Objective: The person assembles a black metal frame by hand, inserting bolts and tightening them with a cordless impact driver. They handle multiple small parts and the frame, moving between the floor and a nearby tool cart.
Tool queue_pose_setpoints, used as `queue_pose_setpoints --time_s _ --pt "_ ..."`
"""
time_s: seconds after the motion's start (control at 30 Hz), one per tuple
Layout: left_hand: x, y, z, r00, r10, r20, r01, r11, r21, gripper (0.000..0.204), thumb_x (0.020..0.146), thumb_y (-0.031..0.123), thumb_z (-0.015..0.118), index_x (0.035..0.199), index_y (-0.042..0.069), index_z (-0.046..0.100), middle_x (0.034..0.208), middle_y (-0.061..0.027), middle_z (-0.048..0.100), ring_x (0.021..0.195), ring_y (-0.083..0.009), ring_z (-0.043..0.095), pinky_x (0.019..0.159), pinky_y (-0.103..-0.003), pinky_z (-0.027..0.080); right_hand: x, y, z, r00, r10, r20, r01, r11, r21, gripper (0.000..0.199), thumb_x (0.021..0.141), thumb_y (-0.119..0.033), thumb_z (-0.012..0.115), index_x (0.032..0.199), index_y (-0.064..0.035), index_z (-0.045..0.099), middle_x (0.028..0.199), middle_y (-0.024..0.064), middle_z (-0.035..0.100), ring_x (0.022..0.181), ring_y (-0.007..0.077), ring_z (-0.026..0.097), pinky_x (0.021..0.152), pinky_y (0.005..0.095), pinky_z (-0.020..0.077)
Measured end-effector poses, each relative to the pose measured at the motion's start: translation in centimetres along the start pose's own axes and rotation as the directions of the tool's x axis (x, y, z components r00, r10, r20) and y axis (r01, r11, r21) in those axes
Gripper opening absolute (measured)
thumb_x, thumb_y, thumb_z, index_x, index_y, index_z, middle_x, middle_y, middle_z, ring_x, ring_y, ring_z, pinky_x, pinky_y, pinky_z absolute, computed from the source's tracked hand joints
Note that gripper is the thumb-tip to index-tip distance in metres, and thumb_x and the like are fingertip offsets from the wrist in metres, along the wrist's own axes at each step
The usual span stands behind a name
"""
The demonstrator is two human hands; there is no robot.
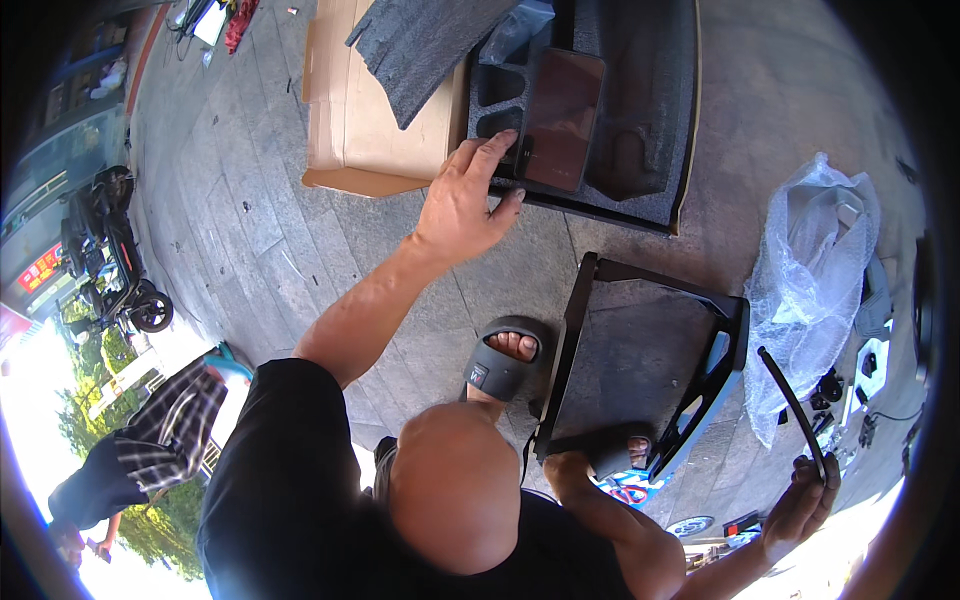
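Holding a black rod (788, 400) at lower right, the right hand (803, 505) grasps its lower end. At upper centre, the left hand (465, 200), fingers parted, meets the near edge of the foam-lined box (672, 150), where a dark panel (563, 120) lies; whether it grips is unclear. Probably a parts-sorting step; shifting the box would call for a firmer hold.

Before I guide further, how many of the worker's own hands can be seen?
2. The left hand is at the near left corner of the foam-lined box, beside the dark panel. The right hand, lower right, holds a black rod; some fingers may be hidden.
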State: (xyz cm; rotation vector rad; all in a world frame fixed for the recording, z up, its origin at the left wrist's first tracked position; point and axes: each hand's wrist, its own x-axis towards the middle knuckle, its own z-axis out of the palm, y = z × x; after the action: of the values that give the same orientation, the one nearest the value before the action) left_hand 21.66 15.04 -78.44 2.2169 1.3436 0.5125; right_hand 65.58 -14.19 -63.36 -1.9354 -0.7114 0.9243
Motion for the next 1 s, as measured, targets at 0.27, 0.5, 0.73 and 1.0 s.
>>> queue_pose_setpoints --time_s 0.27,0.5,0.73,1.0 --pt "-2.4 0.7 -2.0 0.982 -0.189 -0.014 0.189 0.982 -0.004 0.064 0.074 0.011 0.070 0.132 0.003 0.044 0.100 -0.0159 0.058 0.085 -0.0285 0.058 0.080 -0.040 0.048 2.3 7.6 -2.2 0.949 -0.294 -0.113 0.251 0.923 -0.291 0.035 0.100 -0.019 0.042 0.128 0.0009 0.046 0.090 0.0062 0.059 0.086 0.0155 0.054 0.083 0.0313 0.0433" --pt "-1.2 6.6 0.1 0.980 -0.067 0.189 0.094 0.986 -0.138 0.053 0.075 0.002 0.068 0.126 0.008 0.054 0.099 -0.0060 0.060 0.077 -0.0151 0.053 0.069 -0.028 0.045 1.3 13.5 -1.4 0.945 0.046 -0.325 0.035 0.970 0.240 0.028 0.098 -0.014 0.043 0.117 0.0044 0.052 0.091 0.0105 0.062 0.079 0.0137 0.059 0.069 0.0266 0.0507" --pt "0.6 17.4 6.0 0.685 0.315 0.657 -0.226 0.949 -0.220 0.040 0.078 0.016 0.069 0.114 0.001 0.057 0.104 -0.0124 0.060 0.089 -0.0266 0.061 0.079 -0.036 0.049 8.5 16.1 -1.3 0.849 -0.065 -0.524 0.107 0.993 0.049 0.027 0.095 -0.010 0.042 0.110 0.0069 0.056 0.086 0.0132 0.067 0.074 0.0160 0.066 0.067 0.0267 0.0556" --pt "0.1 22.6 16.4 0.379 -0.124 0.917 0.506 0.857 -0.093 0.047 0.084 0.045 0.065 0.103 0.002 0.063 0.099 -0.0135 0.060 0.081 -0.0218 0.061 0.068 -0.033 0.052 9.3 14.4 -2.9 0.857 -0.043 -0.513 0.143 0.977 0.158 0.027 0.095 -0.010 0.043 0.111 0.0063 0.058 0.086 0.0122 0.066 0.072 0.0166 0.065 0.068 0.0270 0.0536"
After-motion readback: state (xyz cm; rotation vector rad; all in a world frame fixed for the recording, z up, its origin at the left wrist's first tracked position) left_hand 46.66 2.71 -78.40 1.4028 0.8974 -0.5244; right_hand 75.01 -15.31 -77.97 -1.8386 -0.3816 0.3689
